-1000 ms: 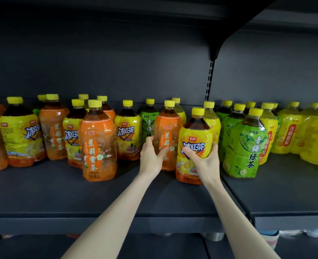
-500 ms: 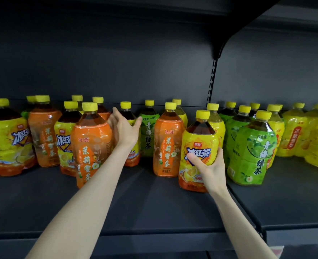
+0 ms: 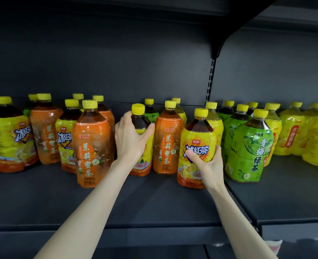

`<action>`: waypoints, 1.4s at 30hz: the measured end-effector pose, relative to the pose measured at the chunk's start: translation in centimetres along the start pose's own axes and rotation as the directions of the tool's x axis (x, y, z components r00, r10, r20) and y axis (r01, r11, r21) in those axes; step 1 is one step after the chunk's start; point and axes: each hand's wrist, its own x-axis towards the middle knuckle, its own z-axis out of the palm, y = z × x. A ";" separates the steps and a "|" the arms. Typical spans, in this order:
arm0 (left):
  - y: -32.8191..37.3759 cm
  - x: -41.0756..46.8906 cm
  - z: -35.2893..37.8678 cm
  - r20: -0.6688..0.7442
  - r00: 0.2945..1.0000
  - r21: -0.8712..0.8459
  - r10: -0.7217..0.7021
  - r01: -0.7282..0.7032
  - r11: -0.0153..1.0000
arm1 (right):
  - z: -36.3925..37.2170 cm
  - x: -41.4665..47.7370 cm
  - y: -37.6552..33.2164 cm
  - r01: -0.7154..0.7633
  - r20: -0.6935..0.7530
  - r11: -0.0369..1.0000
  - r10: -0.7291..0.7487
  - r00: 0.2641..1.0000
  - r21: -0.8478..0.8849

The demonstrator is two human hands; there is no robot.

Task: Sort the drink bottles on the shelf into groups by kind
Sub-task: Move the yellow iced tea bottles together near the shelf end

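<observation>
Across the dark metal shelf (image 3: 154,202) the drink bottles stand upright and mixed. Yellow-labelled iced black tea bottles (image 3: 10,135) and orange jasmine honey tea bottles (image 3: 91,146) alternate at the left and middle. The green tea bottles (image 3: 247,146) and pale yellow bottles (image 3: 294,135) at the right look already bunched by kind. One middle jasmine bottle (image 3: 166,143) separates two iced black teas, and each hand has one of them. The front iced tea bottle (image 3: 197,139) stands nearer the shelf edge, just beside the green teas. The right hand (image 3: 208,163) wraps its lower label, thumb across the print. The rear iced tea bottle (image 3: 141,124) stands further back, and the left hand (image 3: 130,141) clasps its shoulder under the cap, fingers round the left side, thumb on the right. Taking two of one kind at once, I judge, lets them go together toward the matching bottles at the left.
</observation>
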 end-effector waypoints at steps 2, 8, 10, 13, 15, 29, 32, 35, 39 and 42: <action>0.7 -1.0 -1.0 -0.022 1.000 -0.002 0.006 -0.006 1.000 | -0.1 0.0 0.0 0.000 -0.002 1.000 0.000 1.000 -0.010; 2.0 -4.3 -3.4 0.029 0.999 0.050 0.040 -0.042 0.998 | -0.2 -0.4 -0.1 0.002 -0.005 0.999 -0.002 1.000 -0.034; 1.3 -5.4 -4.0 0.118 0.993 -0.125 0.005 0.010 0.992 | -0.3 -0.8 -0.3 0.004 0.012 0.999 -0.003 1.000 -0.039; -0.3 -7.1 -4.3 0.293 0.928 -0.435 -0.228 0.342 0.833 | -0.5 -1.3 -0.7 -0.004 0.041 1.000 0.005 0.999 -0.030; -0.9 -8.0 -3.9 0.384 0.870 -0.433 -0.309 0.465 0.772 | -0.5 -1.9 -1.0 -0.007 0.048 1.000 0.008 0.999 -0.016; 6.7 -12.3 -1.6 0.334 0.924 -0.488 -0.187 0.340 0.804 | -7.9 -7.2 -6.2 0.058 -0.083 0.998 -0.058 0.995 0.003; 10.9 -14.7 0.2 0.342 0.932 -0.526 -0.116 0.293 0.799 | -13.2 -7.7 -7.8 0.071 -0.137 0.997 -0.073 0.988 -0.019; 14.9 -18.5 2.9 0.386 0.918 -0.537 -0.090 0.303 0.787 | -19.4 -8.7 -8.6 0.052 -0.190 0.997 -0.062 0.980 -0.060; 20.8 -24.8 7.0 0.451 0.888 -0.568 -0.085 0.360 0.740 | -29.0 -10.3 -9.5 0.019 -0.235 0.993 -0.046 0.971 -0.114; 24.9 -28.3 9.9 0.493 0.868 -0.585 -0.056 0.378 0.718 | -35.2 -10.7 -10.1 0.009 -0.273 0.990 -0.049 0.961 -0.144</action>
